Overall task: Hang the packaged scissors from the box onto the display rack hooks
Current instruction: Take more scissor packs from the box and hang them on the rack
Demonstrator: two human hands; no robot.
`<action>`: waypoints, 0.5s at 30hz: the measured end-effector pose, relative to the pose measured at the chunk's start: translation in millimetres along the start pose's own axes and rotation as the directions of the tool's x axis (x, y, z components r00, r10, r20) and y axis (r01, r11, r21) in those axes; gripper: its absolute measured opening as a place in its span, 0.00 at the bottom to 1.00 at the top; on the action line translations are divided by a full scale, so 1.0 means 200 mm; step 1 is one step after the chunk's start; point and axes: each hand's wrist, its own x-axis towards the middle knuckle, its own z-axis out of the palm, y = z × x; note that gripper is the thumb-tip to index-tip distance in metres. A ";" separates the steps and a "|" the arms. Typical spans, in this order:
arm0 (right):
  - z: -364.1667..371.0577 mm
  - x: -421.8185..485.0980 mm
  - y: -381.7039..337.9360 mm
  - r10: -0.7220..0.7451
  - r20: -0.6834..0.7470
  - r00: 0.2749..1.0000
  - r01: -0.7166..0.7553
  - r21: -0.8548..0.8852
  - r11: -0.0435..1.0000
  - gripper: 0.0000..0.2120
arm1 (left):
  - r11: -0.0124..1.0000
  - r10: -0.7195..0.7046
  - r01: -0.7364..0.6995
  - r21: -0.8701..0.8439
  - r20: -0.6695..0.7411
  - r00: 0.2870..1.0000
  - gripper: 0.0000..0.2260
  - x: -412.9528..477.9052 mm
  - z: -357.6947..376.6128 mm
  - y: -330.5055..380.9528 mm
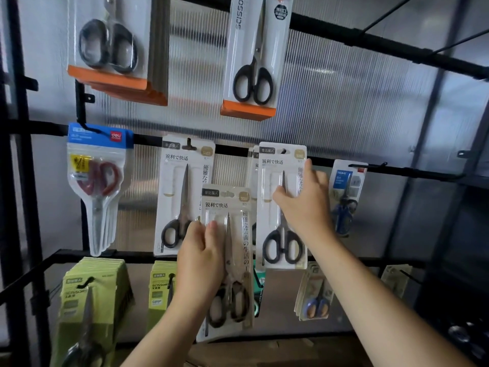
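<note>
Two flat glossy packs point(238, 250) gripped: left hand point(201, 260), right hand point(304, 207).

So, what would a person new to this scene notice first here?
Most likely the two hands at centre: the left hand grips a white scissors pack, not yet hung, and the right hand holds a matching pack at a hook on the middle rail. Next, the large orange-bottomed packs hanging at the top.
</note>
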 end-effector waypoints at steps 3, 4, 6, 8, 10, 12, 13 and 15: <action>-0.03 0.00 -0.01 0.005 -0.015 1.000 -0.005 -0.009 1.000 0.38 | 1.000 0.008 -0.008 0.019 -0.023 1.000 0.16 0.01 -0.01 0.00; -0.03 0.01 -0.02 0.006 -0.024 1.000 -0.007 -0.016 1.000 0.37 | 1.000 0.012 -0.012 0.023 -0.030 0.999 0.16 0.01 -0.01 0.00; -0.03 0.02 -0.02 0.002 -0.034 0.999 -0.003 -0.026 1.000 0.34 | 0.999 0.012 -0.011 0.031 -0.033 0.999 0.16 0.01 -0.02 0.00; -0.02 0.02 -0.02 0.008 -0.029 1.000 -0.009 -0.037 0.999 0.32 | 1.000 0.003 -0.003 0.021 -0.026 1.000 0.16 0.01 -0.01 -0.01; -0.02 0.02 -0.02 0.019 -0.020 1.000 -0.020 -0.046 0.999 0.33 | 1.000 0.004 -0.004 0.000 -0.009 1.000 0.16 0.00 -0.01 -0.02; -0.02 0.02 -0.02 0.011 -0.040 0.999 -0.012 -0.029 1.000 0.32 | 1.000 0.012 -0.012 -0.005 0.002 1.000 0.15 0.00 0.00 -0.02; -0.02 0.03 -0.02 0.004 -0.060 0.998 -0.004 -0.003 1.000 0.31 | 1.000 0.014 -0.014 -0.007 0.006 1.000 0.15 0.00 0.00 -0.03; -0.01 0.03 -0.02 -0.004 -0.083 0.997 0.011 0.088 0.996 0.30 | 1.000 0.018 -0.018 0.000 0.008 1.000 0.15 0.00 0.01 -0.03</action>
